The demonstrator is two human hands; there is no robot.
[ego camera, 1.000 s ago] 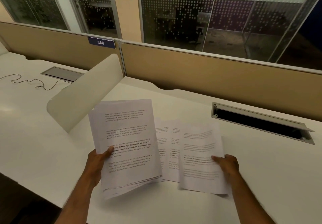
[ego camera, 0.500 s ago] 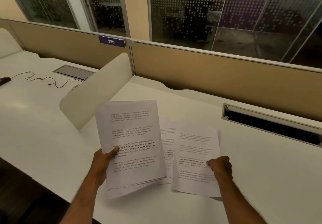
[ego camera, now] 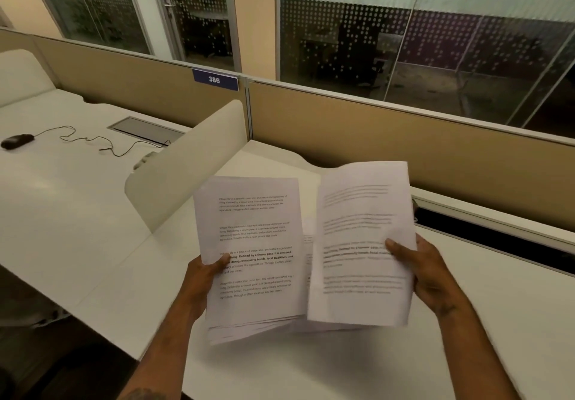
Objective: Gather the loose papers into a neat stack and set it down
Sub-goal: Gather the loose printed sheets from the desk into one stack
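Two paper bundles [ego camera: 253, 256] [ego camera: 362, 244] held upright, lengthwise vertical.

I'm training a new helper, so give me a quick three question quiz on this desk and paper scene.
1. True or false: the left hand holds several sheets, not one.
2. What does the right hand hold? A) a mouse B) a sheet of paper C) nothing
3. What number is on the blue sign on the divider?

Key: 1 true; 2 B; 3 386.
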